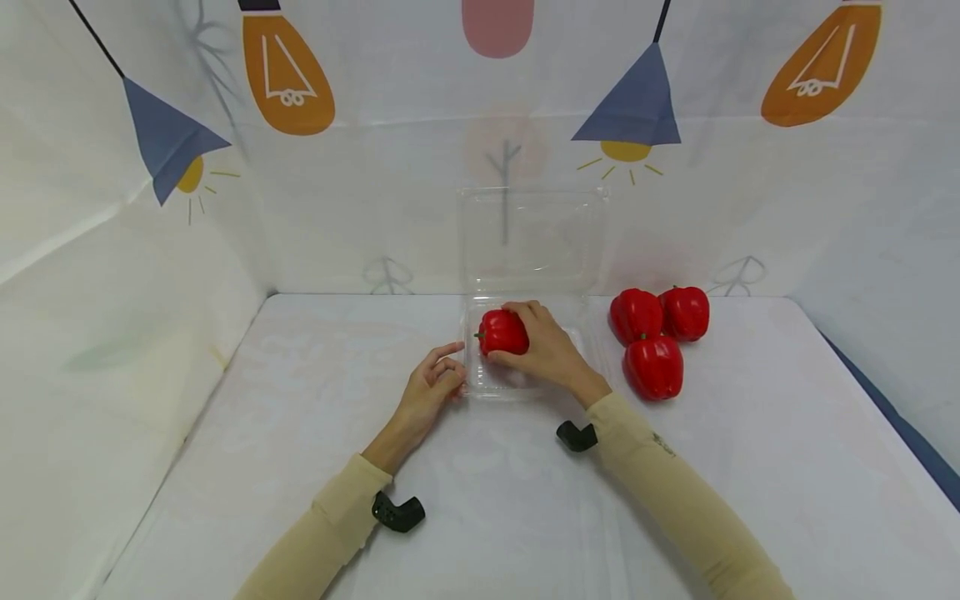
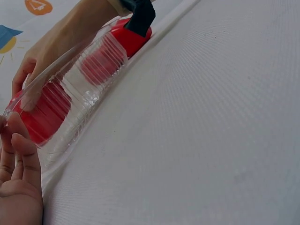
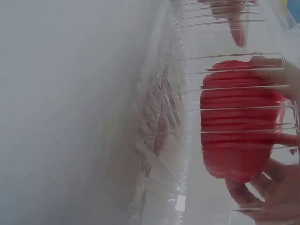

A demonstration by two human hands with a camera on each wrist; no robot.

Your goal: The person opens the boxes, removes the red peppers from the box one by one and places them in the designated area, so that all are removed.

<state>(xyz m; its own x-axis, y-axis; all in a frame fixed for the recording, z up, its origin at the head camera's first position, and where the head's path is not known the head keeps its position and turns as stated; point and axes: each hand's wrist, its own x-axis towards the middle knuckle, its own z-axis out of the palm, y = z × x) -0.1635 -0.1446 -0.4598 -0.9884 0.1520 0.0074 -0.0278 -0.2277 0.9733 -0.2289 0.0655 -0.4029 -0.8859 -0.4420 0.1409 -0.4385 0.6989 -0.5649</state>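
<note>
My right hand [image 1: 546, 343] grips a red bell pepper [image 1: 501, 332] inside a clear plastic clamshell container [image 1: 517, 390]. The pepper lies on its side, green stem pointing left in the head view. Through the ribbed plastic wall, the right wrist view shows the pepper [image 3: 236, 122] with fingers of the right hand [image 3: 276, 192] around it. The container's lid [image 1: 532, 237] stands raised at the back. At the container's left side, my left hand [image 1: 431, 383] touches the edge with loosely bent fingers; the left wrist view shows these fingertips [image 2: 18, 124] against the rim.
Three more red bell peppers [image 1: 654, 367] sit close together to the right of the container. A white cloth covers the table [image 1: 315, 375]. Behind it hangs a white curtain [image 1: 405, 183] printed with lamps and bulbs. Dark wrist-camera mounts [image 1: 399, 513] are at both cuffs.
</note>
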